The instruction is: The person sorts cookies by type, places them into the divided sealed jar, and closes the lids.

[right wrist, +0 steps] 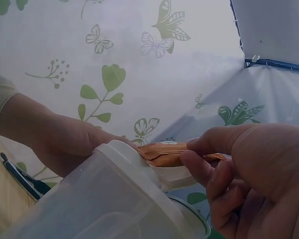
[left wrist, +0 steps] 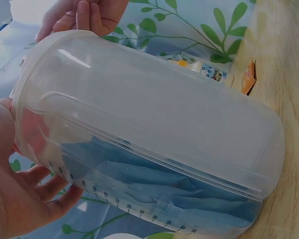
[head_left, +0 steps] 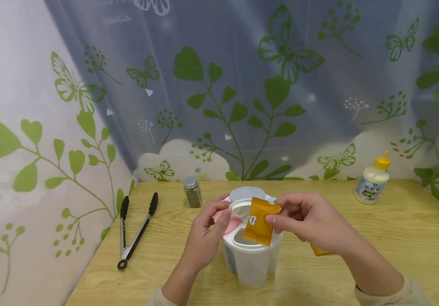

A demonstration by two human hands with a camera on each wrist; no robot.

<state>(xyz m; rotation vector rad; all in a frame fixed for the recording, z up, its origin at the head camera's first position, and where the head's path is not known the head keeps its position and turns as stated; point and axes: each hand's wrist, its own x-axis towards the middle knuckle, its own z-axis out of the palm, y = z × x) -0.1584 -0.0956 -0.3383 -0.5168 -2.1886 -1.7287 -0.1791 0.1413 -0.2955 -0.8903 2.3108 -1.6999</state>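
A clear divided storage container [head_left: 252, 267] with a white top stands upright on the table. One flap of its top is raised above an opening [head_left: 242, 239]; pink and grey covers lie on other sections. My left hand [head_left: 205, 238] grips the container's rim at the pink side, fingers bent around it. Between the thumb and fingers of my right hand [head_left: 311, 221] is an orange sachet [head_left: 259, 221], held over the opening. In the left wrist view, blue packets [left wrist: 154, 184] fill one compartment, while the larger compartment facing that camera shows nothing inside.
Another orange sachet [head_left: 320, 250] lies on the table, partly hidden under my right hand. Black-and-silver tongs [head_left: 137, 236] lie spread at the left. Behind the container stands a small spice jar [head_left: 192, 193]. A yellow-capped bottle [head_left: 372, 180] is at the back right, near the patterned curtain.
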